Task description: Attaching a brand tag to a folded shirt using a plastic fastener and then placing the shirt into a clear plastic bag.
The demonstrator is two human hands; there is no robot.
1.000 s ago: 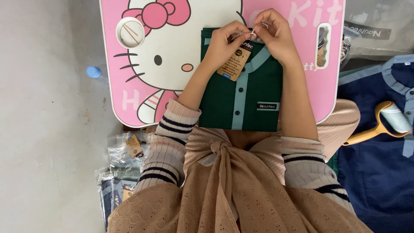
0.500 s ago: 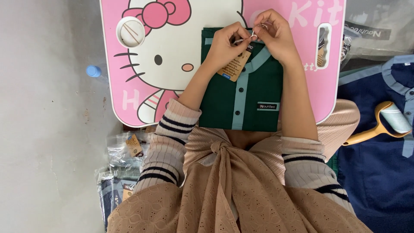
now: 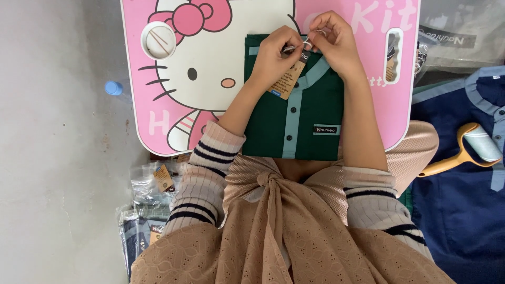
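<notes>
A folded dark green shirt [image 3: 310,113] with a light blue placket lies on a pink cartoon-cat lap table [image 3: 179,79]. A brown paper hang tag [image 3: 286,81] hangs at the shirt's collar. My left hand [image 3: 273,55] pinches the tag's string at the collar. My right hand [image 3: 334,42] holds the other end of the thin string just beside it, fingers pinched together. Both hands meet over the collar button area.
A round cup recess [image 3: 158,40] in the table holds thin pins. A blue bottle cap [image 3: 113,88] lies on the grey floor at left. Bagged shirts [image 3: 147,210] are stacked at lower left. A navy shirt [image 3: 463,210] with a lint roller [image 3: 471,147] lies at right.
Both hands have shifted slightly at the collar while working the tag's string; the tag has tilted a little. The shirt has stayed in place.
</notes>
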